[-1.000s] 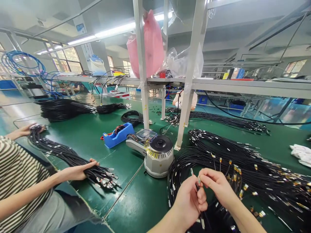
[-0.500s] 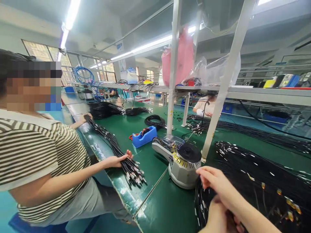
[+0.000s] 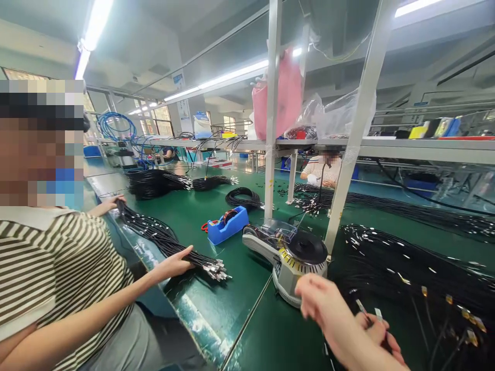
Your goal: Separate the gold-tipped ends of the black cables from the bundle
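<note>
At the front of the grey round tape dispenser (image 3: 297,270) is my right hand (image 3: 315,299). Its fingers are bent and pressed together, slightly blurred, and what they may pinch cannot be made out. Partly behind my right forearm, my left hand (image 3: 381,332) is closed on thin black cables (image 3: 360,305), whose pale connector ends stick up above its fingers. A large heap of black cables (image 3: 410,265) lies beside it on the green table (image 3: 266,322), several of them with yellowish tape near their ends.
A co-worker in a striped shirt (image 3: 31,268) sits at left, holding a cable bundle (image 3: 154,232). A blue tape holder (image 3: 228,226) and coiled cable (image 3: 243,197) lie beyond the dispenser. White posts (image 3: 350,134) carry a shelf. Another person (image 3: 320,170) works across the table.
The view has shifted a little. My right hand has moved left and down across the dispenser's front. My left hand now shows farther right, with cable ends visible in it.
</note>
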`<state>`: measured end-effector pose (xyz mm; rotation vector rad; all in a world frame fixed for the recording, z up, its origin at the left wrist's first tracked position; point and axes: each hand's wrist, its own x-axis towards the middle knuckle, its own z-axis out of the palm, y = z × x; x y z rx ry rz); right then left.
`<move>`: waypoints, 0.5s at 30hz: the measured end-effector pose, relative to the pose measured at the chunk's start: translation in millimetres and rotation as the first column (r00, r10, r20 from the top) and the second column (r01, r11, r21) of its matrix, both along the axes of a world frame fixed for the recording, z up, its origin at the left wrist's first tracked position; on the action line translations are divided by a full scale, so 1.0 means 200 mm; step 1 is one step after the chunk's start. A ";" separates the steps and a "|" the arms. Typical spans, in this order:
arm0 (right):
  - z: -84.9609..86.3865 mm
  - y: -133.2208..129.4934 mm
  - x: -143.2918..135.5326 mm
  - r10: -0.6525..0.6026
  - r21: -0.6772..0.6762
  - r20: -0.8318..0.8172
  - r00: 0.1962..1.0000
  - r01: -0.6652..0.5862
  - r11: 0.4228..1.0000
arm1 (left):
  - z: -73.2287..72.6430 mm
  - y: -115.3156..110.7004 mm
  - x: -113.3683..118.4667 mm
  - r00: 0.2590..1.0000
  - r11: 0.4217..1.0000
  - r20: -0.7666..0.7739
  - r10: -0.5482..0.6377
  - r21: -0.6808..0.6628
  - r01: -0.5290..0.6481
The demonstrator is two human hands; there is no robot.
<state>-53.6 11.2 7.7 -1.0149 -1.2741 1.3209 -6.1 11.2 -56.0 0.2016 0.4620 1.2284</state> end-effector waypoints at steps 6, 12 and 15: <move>-0.11 -0.16 0.23 -0.151 0.176 0.059 0.987 0.139 0.975 | 0.05 -0.06 0.01 0.999 0.999 -0.024 0.026 0.029 -0.026; 0.17 -0.15 0.60 0.060 0.189 0.385 0.921 -0.142 0.972 | 0.22 -0.19 -0.06 0.995 0.990 -0.094 0.036 0.136 -0.023; 0.22 -0.12 0.79 0.079 0.224 0.555 0.828 -0.240 0.945 | 0.24 -0.20 -0.06 0.970 0.985 -0.240 0.036 0.175 0.007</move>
